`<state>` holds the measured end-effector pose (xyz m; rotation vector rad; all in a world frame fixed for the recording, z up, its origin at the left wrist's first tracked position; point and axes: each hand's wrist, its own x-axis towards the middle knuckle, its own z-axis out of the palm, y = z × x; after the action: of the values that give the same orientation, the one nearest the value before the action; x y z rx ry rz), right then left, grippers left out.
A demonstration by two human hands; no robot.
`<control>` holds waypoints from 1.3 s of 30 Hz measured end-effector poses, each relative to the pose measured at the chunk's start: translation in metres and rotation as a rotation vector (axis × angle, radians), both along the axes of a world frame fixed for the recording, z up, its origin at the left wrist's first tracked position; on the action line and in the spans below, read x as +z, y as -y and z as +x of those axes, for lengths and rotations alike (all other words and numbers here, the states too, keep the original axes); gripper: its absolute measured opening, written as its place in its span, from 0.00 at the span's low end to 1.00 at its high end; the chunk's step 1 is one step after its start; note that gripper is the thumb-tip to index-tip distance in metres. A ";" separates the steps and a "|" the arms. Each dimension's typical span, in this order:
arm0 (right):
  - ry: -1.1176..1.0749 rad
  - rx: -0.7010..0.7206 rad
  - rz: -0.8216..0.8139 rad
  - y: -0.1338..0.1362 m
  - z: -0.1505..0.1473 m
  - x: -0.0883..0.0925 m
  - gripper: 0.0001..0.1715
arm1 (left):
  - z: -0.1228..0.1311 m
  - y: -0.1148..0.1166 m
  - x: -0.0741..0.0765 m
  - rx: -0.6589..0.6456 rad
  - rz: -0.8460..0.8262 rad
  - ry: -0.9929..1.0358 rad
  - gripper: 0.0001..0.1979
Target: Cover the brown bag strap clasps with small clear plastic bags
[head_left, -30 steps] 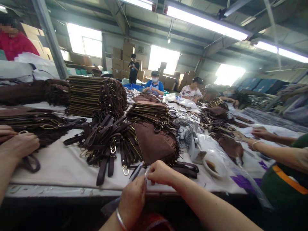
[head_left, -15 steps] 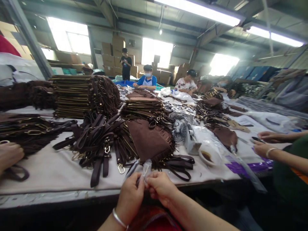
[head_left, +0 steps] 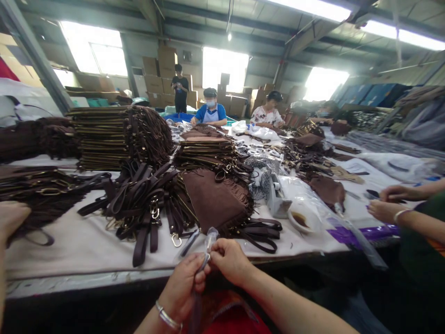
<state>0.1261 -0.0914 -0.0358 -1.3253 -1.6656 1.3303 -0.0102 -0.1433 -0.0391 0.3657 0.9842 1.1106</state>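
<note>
At the table's front edge, my left hand (head_left: 184,280) is closed round a dark strap (head_left: 195,311), whose end hangs below the fingers. A shiny ring-like piece shows at its thumb. My right hand (head_left: 231,260) pinches beside it, touching the left fingertips; a crumpled piece of clear plastic (head_left: 211,235) sticks up from between the hands. Just beyond lies a brown fringed suede bag (head_left: 217,199), with a thin tool-like item (head_left: 190,242) in front of it. Left of the bag is a heap of dark brown straps (head_left: 141,199) with gold clasps.
Stacked fringed bags (head_left: 100,139) rise at the left. A grey tape dispenser (head_left: 278,202) and a white bowl (head_left: 299,220) of brown liquid stand right of the bag. Co-workers' hands (head_left: 385,208) work at the right; another person's hand (head_left: 14,217) is at the left.
My left hand has turned and dropped slightly, so the strap and shiny piece now show. My right hand has shifted a little up. The person's hand at the left has moved.
</note>
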 end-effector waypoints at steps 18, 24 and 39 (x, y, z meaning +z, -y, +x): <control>-0.183 0.063 -0.249 0.019 0.009 0.000 0.19 | 0.019 0.018 0.003 -0.047 0.182 -0.757 0.20; -0.600 -0.123 -0.524 0.025 0.012 -0.003 0.22 | 0.010 0.023 0.006 -0.189 0.415 -0.855 0.18; -1.029 0.037 -0.879 0.024 0.019 -0.019 0.06 | 0.022 0.002 0.032 -0.074 -0.218 0.281 0.08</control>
<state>0.1455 -0.1154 -0.0552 -0.6976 -0.3854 2.3379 0.0115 -0.1449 -0.0070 0.0664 0.8250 0.9465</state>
